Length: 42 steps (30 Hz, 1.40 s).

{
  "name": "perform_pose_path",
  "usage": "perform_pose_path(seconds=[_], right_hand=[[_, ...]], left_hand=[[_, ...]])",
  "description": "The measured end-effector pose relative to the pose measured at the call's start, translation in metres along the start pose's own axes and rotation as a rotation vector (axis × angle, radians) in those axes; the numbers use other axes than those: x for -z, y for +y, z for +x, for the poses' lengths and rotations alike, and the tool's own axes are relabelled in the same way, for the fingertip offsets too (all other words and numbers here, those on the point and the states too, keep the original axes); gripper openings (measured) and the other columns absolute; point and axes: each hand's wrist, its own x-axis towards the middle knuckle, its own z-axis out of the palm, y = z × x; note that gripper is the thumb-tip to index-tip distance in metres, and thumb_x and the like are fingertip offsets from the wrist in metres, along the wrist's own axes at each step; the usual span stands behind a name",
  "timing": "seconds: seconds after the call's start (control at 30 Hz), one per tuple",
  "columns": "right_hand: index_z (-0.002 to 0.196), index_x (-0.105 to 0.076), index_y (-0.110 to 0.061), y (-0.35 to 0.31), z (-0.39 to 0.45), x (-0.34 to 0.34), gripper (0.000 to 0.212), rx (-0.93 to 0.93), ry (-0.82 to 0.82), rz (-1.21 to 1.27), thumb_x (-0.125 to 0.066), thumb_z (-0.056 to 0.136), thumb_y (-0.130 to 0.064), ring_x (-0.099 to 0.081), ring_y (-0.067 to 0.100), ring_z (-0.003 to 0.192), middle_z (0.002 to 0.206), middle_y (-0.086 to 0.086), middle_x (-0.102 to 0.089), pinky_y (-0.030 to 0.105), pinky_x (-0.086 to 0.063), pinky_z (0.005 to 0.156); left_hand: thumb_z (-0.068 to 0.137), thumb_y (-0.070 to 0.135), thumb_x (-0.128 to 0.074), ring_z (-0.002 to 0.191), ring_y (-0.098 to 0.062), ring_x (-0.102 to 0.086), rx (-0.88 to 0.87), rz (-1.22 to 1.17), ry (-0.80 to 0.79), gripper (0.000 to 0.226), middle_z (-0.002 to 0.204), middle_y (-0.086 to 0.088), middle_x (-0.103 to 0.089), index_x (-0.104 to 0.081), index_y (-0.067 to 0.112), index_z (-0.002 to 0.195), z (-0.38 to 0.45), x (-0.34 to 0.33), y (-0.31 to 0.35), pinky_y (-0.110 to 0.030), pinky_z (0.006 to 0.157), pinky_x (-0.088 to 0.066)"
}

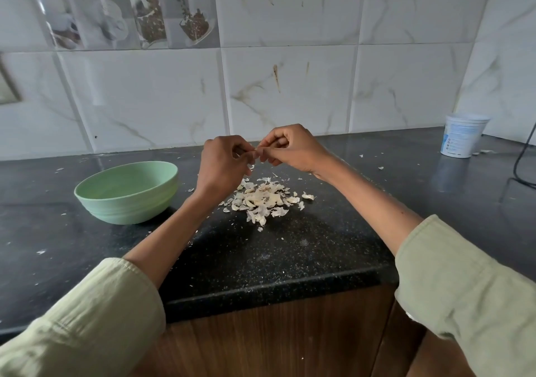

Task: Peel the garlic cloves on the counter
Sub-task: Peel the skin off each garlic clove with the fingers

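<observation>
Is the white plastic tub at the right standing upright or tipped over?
Upright. The white plastic tub stands on its narrower base on the counter, with its wider rim on top.

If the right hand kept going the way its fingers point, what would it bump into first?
Probably the left hand. The right hand points left, its fingertips already meeting the left hand's at the garlic clove pinched between them.

Garlic clove (257, 152) is sitting almost fully hidden between fingertips of left hand (222, 163) and right hand (293, 149), too small to tell peel state. Bowl (126, 192) left of the clove: inside is hiding behind its near wall.
</observation>
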Motion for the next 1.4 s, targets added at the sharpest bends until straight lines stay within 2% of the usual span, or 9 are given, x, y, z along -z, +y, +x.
perform_pose_path(seconds=[0.3,0.4,0.5,0.6,0.67,0.77,0.9,1.17,1.4], right_hand=[[0.097,-0.075,0.003,-0.001,-0.001,-0.002,0.021,0.032,-0.032,0.075,-0.081,0.091,-0.016,-0.078,0.029,0.085,0.086,0.014,-0.079,0.035,-0.064,0.08],[0.097,-0.073,0.007,0.0,0.0,-0.003,0.019,0.032,-0.045,0.104,-0.079,0.092,-0.01,-0.077,0.026,0.083,0.086,0.017,-0.079,0.031,-0.063,0.077],[0.098,-0.072,0.009,0.001,0.0,-0.003,0.021,0.039,-0.032,0.123,-0.08,0.091,-0.01,-0.078,0.026,0.083,0.087,0.018,-0.078,0.03,-0.063,0.076],[0.099,-0.073,0.004,0.002,0.003,-0.002,0.023,0.063,0.028,0.11,-0.083,0.089,-0.014,-0.078,0.028,0.084,0.088,0.014,-0.079,0.033,-0.064,0.077],[0.099,-0.074,-0.002,0.003,0.004,-0.001,0.023,0.098,0.063,0.068,-0.087,0.085,-0.015,-0.078,0.029,0.084,0.088,0.012,-0.079,0.04,-0.065,0.079],[0.098,-0.074,-0.011,0.004,0.006,-0.002,0.021,0.197,0.098,-0.081,-0.088,0.083,-0.014,-0.076,0.021,0.081,0.09,0.003,-0.078,0.039,-0.065,0.077],[0.097,-0.074,-0.014,0.003,0.005,-0.006,0.023,0.287,0.151,-0.167,-0.09,0.081,-0.016,-0.073,0.012,0.079,0.086,-0.002,-0.076,0.021,-0.057,0.073],[0.091,-0.076,-0.008,0.0,0.004,-0.003,0.013,0.294,0.174,-0.17,-0.085,0.083,-0.004,-0.073,0.01,0.077,0.084,-0.002,-0.076,0.022,-0.058,0.073],[0.09,-0.077,-0.011,-0.002,0.004,-0.006,0.011,0.266,0.16,-0.172,-0.086,0.085,-0.015,-0.073,0.008,0.074,0.082,-0.004,-0.077,0.026,-0.06,0.071]], left_hand=[[0.092,0.026,-0.071,0.071,-0.022,-0.064,-0.12,0.322,0.047,0.016,0.07,0.008,-0.066,-0.059,0.023,0.082,0.0,-0.002,0.003,-0.032,0.055,-0.043],[0.092,0.026,-0.069,0.069,-0.023,-0.068,-0.121,0.324,0.046,0.016,0.067,0.007,-0.067,-0.057,0.025,0.081,0.0,-0.003,-0.002,-0.038,0.059,-0.054],[0.091,0.02,-0.068,0.063,-0.02,-0.074,-0.063,0.108,0.017,0.016,0.066,0.003,-0.072,-0.062,0.024,0.076,-0.001,-0.003,-0.003,-0.043,0.061,-0.061],[0.091,-0.001,-0.07,0.069,-0.025,-0.077,0.076,-0.191,0.0,0.012,0.074,-0.006,-0.077,-0.074,0.009,0.085,0.001,-0.003,-0.001,-0.032,0.058,-0.059],[0.093,0.006,-0.078,0.073,-0.023,-0.076,0.164,-0.341,-0.006,0.003,0.083,-0.013,-0.079,-0.078,0.004,0.095,0.002,-0.002,-0.002,-0.026,0.062,-0.057],[0.092,0.016,-0.081,0.071,-0.015,-0.07,0.235,-0.504,-0.011,0.021,0.09,-0.021,-0.076,-0.079,-0.001,0.104,0.006,0.0,-0.006,-0.023,0.067,-0.058],[0.093,0.016,-0.079,0.069,-0.011,-0.068,0.249,-0.532,-0.049,0.023,0.09,-0.02,-0.074,-0.078,-0.004,0.106,0.008,-0.001,-0.007,-0.019,0.068,-0.058],[0.097,0.023,-0.074,0.077,-0.014,-0.071,0.269,-0.583,-0.1,0.023,0.097,-0.014,-0.08,-0.078,0.001,0.101,0.008,-0.001,-0.007,-0.021,0.066,-0.057],[0.09,0.027,-0.082,0.071,-0.017,-0.072,0.226,-0.491,0.007,0.028,0.088,-0.013,-0.08,-0.079,0.0,0.098,0.009,-0.001,-0.013,-0.024,0.069,-0.061]])
